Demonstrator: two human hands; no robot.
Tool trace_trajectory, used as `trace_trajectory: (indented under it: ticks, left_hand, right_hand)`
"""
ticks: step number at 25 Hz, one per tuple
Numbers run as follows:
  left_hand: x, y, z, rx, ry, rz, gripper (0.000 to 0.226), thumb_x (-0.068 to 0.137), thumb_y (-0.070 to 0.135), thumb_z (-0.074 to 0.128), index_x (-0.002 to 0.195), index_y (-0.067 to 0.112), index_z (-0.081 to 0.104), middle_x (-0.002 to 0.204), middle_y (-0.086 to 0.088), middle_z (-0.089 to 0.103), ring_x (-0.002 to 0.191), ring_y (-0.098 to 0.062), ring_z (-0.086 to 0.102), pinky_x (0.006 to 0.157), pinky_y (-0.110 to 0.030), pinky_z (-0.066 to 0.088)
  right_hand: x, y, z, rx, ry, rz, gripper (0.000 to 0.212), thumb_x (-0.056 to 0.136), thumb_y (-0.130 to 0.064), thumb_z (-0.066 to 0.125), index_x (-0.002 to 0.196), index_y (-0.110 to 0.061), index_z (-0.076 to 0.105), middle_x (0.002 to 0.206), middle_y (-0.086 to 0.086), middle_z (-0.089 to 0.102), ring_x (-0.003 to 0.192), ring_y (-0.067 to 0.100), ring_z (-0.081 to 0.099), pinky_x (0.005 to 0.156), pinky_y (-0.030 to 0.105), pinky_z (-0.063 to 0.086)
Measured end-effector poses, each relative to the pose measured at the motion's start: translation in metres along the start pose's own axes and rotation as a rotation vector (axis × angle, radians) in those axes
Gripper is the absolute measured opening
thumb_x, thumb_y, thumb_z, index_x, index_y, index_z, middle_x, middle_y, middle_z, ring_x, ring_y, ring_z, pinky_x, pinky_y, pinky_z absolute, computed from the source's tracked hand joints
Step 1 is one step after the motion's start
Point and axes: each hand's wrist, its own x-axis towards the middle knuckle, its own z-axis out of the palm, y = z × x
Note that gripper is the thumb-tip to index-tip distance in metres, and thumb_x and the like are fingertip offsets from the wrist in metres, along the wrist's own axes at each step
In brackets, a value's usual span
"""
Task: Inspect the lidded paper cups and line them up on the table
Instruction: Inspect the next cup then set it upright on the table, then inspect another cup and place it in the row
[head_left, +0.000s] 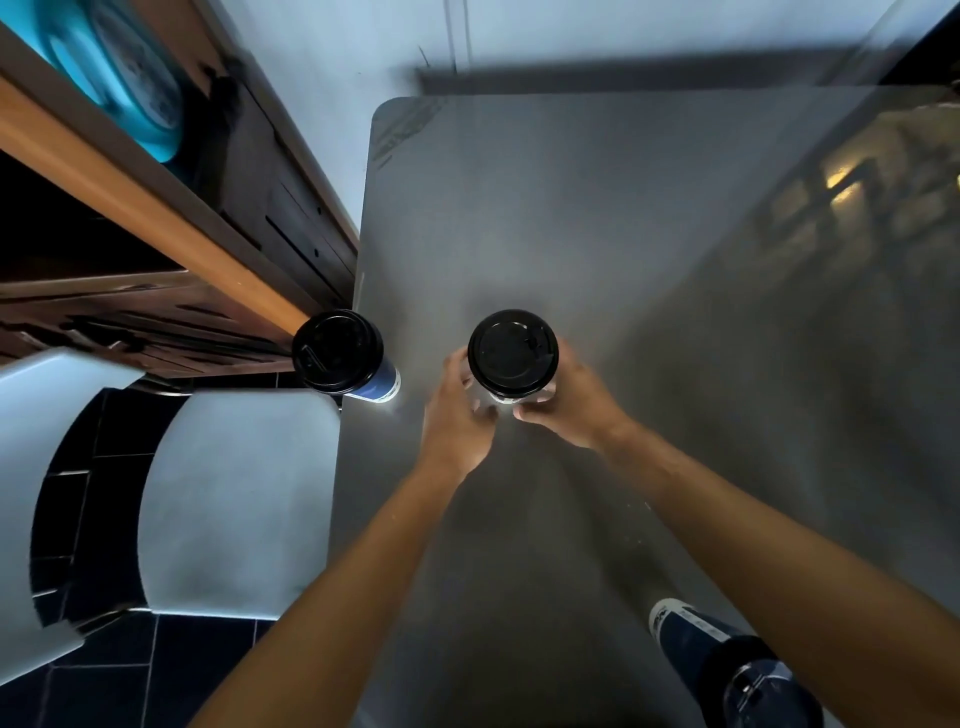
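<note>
Mid-frame on the grey table (571, 218), left hand (454, 415) and right hand (563, 400) both wrap the centre cup (513, 352); plenty of bare tabletop above. Left cup (337, 352) sits at the table's left edge, and a third cup (727, 670) is at lower right.

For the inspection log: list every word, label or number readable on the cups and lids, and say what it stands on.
No text can be read.
Left cup: pale print on the blue sleeve, too blurred.
Near-right cup: white print on the dark blue sleeve, too blurred.
Centre cup's lid: raised marks, illegible.
Left cup's lid: raised marks, illegible.
</note>
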Motion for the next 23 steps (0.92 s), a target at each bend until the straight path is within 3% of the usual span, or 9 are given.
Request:
trace_trajectory:
  ticks: [2,3,5,8,11,13,15,18,23]
  left_hand:
    - [-0.006,-0.003,-0.003,0.017,-0.023,-0.059,0.077,0.083,0.000,0.069,0.148,0.026,0.040,0.136,0.000,0.060,0.130,-0.015,0.056,0.107,-0.036,0.050]
    - [-0.012,-0.004,-0.006,0.016,-0.033,-0.082,0.078,0.083,0.001,0.071,0.150,0.025,0.038,0.139,-0.003,0.058,0.130,-0.018,0.056,0.109,-0.039,0.048]
    - [-0.029,-0.004,-0.014,0.035,-0.036,-0.095,0.079,0.085,0.005,0.072,0.153,0.022,0.036,0.145,-0.006,0.055,0.132,-0.021,0.056,0.110,-0.035,0.045]
    - [-0.064,-0.007,-0.028,0.062,0.017,-0.071,0.073,0.087,0.009,0.071,0.152,0.017,0.039,0.149,-0.005,0.053,0.137,-0.020,0.052,0.106,-0.030,0.040]
    - [-0.097,-0.018,-0.039,0.052,0.055,-0.035,0.060,0.087,0.010,0.070,0.142,0.015,0.047,0.143,-0.003,0.057,0.134,-0.018,0.053,0.106,-0.033,0.041]
    - [-0.122,-0.026,-0.039,0.037,0.050,0.029,0.049,0.087,0.008,0.070,0.133,0.014,0.056,0.135,-0.002,0.063,0.128,-0.017,0.057,0.100,-0.026,0.040]
    - [-0.146,-0.032,-0.031,0.016,-0.004,0.117,0.039,0.086,0.002,0.069,0.124,0.010,0.064,0.127,-0.003,0.069,0.123,-0.017,0.062,0.095,-0.021,0.040]
    - [-0.176,-0.035,-0.012,-0.037,-0.145,0.217,0.035,0.085,-0.004,0.066,0.114,0.013,0.069,0.117,0.000,0.071,0.119,-0.017,0.066,0.101,-0.029,0.049]
    - [-0.221,-0.022,0.018,-0.036,-0.299,0.363,0.037,0.088,-0.008,0.064,0.118,0.012,0.070,0.114,0.006,0.068,0.113,-0.009,0.063,0.099,-0.027,0.048]
  right_hand:
    - [-0.008,0.002,-0.005,0.025,-0.022,0.067,0.100,0.073,-0.015,0.085,0.155,-0.026,0.029,0.146,0.000,0.050,0.127,0.022,0.058,0.095,0.026,0.052]
    - [-0.015,0.001,-0.010,0.015,-0.025,0.109,0.102,0.076,-0.016,0.084,0.158,-0.028,0.025,0.152,0.003,0.046,0.131,0.023,0.055,0.092,0.028,0.052]
    - [-0.032,0.000,-0.018,-0.022,-0.013,0.161,0.099,0.081,-0.015,0.081,0.160,-0.027,0.022,0.157,0.006,0.041,0.135,0.023,0.052,0.085,0.024,0.050]
    - [-0.067,-0.002,-0.028,-0.119,0.037,0.141,0.091,0.082,-0.020,0.080,0.157,-0.022,0.029,0.156,0.011,0.043,0.134,0.026,0.051,0.099,0.028,0.043]
    - [-0.112,-0.013,-0.034,-0.162,0.104,0.086,0.078,0.084,-0.021,0.077,0.152,-0.017,0.040,0.151,0.011,0.049,0.131,0.025,0.054,0.099,0.027,0.041]
    - [-0.149,-0.018,-0.035,-0.171,0.208,0.025,0.065,0.086,-0.020,0.075,0.145,-0.015,0.049,0.145,0.010,0.055,0.130,0.023,0.055,0.101,0.028,0.041]
    - [-0.188,-0.017,-0.034,-0.161,0.326,-0.012,0.050,0.088,-0.020,0.073,0.134,-0.014,0.058,0.137,0.008,0.060,0.126,0.022,0.058,0.102,0.029,0.043]
    - [-0.239,-0.004,-0.036,-0.155,0.461,-0.025,0.033,0.089,-0.020,0.071,0.120,-0.014,0.064,0.128,0.006,0.063,0.120,0.022,0.060,0.101,0.029,0.042]
    - [-0.295,0.031,-0.045,-0.154,0.524,-0.006,0.020,0.088,-0.022,0.069,0.106,-0.020,0.061,0.118,0.001,0.062,0.113,0.018,0.057,0.091,0.025,0.037]
